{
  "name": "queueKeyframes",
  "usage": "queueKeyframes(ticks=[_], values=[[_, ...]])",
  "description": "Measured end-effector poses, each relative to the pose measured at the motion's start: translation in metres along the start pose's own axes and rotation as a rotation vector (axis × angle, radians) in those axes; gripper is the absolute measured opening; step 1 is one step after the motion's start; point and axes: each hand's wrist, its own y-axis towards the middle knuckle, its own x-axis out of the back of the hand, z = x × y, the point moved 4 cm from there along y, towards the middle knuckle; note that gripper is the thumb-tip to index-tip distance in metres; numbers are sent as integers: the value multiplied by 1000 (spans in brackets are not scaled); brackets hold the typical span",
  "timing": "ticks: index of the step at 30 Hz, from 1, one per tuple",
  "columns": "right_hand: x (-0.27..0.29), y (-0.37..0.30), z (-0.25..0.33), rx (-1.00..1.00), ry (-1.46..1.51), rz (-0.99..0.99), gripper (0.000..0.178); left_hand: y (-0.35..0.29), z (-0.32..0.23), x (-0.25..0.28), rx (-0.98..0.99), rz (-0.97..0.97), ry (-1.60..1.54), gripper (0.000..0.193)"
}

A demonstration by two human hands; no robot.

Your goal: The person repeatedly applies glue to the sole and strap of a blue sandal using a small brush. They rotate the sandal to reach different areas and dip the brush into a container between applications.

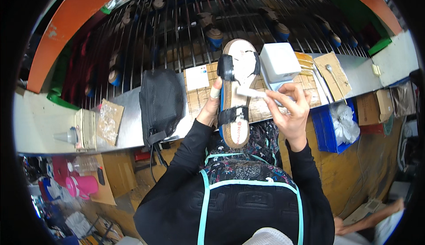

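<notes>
A sandal (241, 90) with a cork-coloured footbed edge, black straps and a blue sole side stands upright in front of my chest. My left hand (211, 105) grips its left edge; something white is wrapped round the thumb. In my right hand (292, 110), a short white stick-like tool (251, 91) is pinched between the fingers. Its tip meets the sandal's footbed between the two straps, though its exact kind does not show. Just beyond the right hand, a white square container (280, 61) sits on the bench.
Behind the bench, a rack of metal rods (177, 32) carries several sandals. A black zipped bag (163, 105) lies left, a cardboard piece with a brush (333, 74) right. Below right hangs a blue bin (325, 127) with plastic. Another person's arm (376, 220) shows lower right.
</notes>
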Motion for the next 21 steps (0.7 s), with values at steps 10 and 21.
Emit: queueKeyframes(ticks=[10, 21], values=[[-27, -8, -11, -94, 250, 123, 18, 4, -20, 20, -74, -264, 179, 73], [-43, -2, -14, -105, 320, 191, 18, -2, -44, 24, -187, -366, 249, 69]])
